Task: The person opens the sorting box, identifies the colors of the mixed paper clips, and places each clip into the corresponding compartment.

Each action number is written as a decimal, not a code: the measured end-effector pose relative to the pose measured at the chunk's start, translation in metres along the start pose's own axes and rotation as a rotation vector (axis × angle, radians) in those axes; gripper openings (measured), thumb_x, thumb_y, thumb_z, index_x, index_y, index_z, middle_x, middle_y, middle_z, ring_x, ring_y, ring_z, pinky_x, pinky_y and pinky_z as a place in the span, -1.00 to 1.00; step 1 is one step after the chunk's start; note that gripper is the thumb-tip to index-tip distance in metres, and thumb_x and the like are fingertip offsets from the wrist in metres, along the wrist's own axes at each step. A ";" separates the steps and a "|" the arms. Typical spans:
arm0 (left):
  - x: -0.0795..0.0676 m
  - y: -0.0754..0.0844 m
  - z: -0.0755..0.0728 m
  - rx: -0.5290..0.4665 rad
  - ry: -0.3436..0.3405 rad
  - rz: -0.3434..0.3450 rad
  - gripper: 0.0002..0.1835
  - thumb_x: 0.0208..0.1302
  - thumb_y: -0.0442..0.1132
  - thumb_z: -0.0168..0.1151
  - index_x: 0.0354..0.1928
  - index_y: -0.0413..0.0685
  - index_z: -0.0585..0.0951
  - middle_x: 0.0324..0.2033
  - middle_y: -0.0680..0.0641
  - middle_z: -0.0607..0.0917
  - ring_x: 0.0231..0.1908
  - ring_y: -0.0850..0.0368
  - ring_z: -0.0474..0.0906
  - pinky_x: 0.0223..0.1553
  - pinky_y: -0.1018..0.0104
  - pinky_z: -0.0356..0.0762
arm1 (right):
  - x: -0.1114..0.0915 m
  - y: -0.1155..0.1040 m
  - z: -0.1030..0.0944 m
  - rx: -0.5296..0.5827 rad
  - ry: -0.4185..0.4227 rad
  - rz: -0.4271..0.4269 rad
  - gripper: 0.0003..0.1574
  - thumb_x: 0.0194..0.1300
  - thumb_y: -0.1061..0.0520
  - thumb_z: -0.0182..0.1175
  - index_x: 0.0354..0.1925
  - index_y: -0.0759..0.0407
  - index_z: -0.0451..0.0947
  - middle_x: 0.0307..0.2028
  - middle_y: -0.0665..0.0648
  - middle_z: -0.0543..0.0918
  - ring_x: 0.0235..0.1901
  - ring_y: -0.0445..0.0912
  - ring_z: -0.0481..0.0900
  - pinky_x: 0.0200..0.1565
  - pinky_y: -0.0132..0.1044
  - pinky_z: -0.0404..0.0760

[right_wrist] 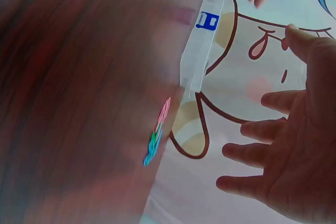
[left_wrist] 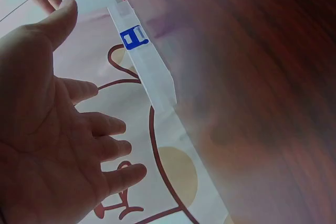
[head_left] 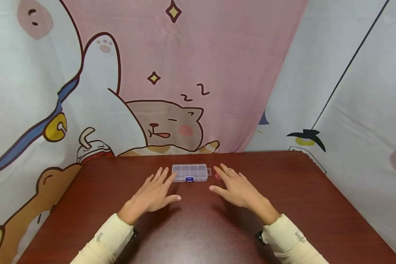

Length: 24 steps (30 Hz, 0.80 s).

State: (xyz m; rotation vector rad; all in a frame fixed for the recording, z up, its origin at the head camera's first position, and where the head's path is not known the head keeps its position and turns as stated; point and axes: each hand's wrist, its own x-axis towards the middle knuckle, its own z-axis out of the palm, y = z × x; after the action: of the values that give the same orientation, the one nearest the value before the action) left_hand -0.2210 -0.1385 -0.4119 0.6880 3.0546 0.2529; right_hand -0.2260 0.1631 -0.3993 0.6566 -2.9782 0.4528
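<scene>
A clear plastic compartment box (head_left: 198,169) with a blue latch (head_left: 189,179) lies closed on the far part of the table. My left hand (head_left: 153,194) is held above the table in front of the box's left end, fingers spread and holding nothing. On the other side my right hand (head_left: 237,190) hovers likewise, with its fingers extended and nothing in its grasp. Beside the box's right end lie small looped pieces that look like paper clips (right_wrist: 163,114), in pink, green and blue. In the head view the right fingers partly hide them.
The reddish-brown wooden table (head_left: 198,223) ends at its far edge just behind the box. A cartoon-printed cloth (head_left: 231,73) hangs behind it and along the sides.
</scene>
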 end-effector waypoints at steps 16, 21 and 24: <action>0.036 0.014 0.009 -0.081 0.002 -0.004 -0.07 0.28 0.29 0.13 0.54 0.04 0.04 0.48 -0.30 0.04 0.48 -0.26 -0.08 0.33 -0.27 0.08 | 0.035 -0.019 0.027 0.118 -0.059 0.018 0.03 0.33 -0.46 -0.03 0.53 0.02 0.02 0.50 0.26 0.04 0.41 0.21 0.18 0.28 0.16 0.29; 0.045 0.016 0.011 -0.132 0.029 -0.012 -0.06 0.29 0.27 0.13 0.54 0.03 0.00 0.47 -0.32 0.07 0.47 -0.28 -0.05 0.32 -0.29 0.09 | 0.043 -0.021 0.034 0.162 -0.076 0.030 0.04 0.34 -0.41 0.02 0.54 0.04 -0.03 0.51 0.29 -0.04 0.42 0.19 0.16 0.28 0.14 0.31; 0.050 0.015 0.011 -0.151 0.033 -0.023 -0.05 0.29 0.28 0.13 0.55 0.03 -0.01 0.47 -0.32 0.07 0.47 -0.29 -0.05 0.32 -0.29 0.09 | 0.049 -0.020 0.038 0.156 -0.089 0.043 0.06 0.34 -0.41 0.03 0.54 0.05 -0.07 0.52 0.29 -0.07 0.42 0.19 0.15 0.29 0.12 0.31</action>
State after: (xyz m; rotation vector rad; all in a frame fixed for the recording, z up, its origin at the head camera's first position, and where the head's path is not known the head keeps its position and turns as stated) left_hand -0.2593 -0.1018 -0.4189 0.6464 3.0307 0.4939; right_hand -0.2618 0.1147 -0.4248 0.6417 -3.0690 0.6828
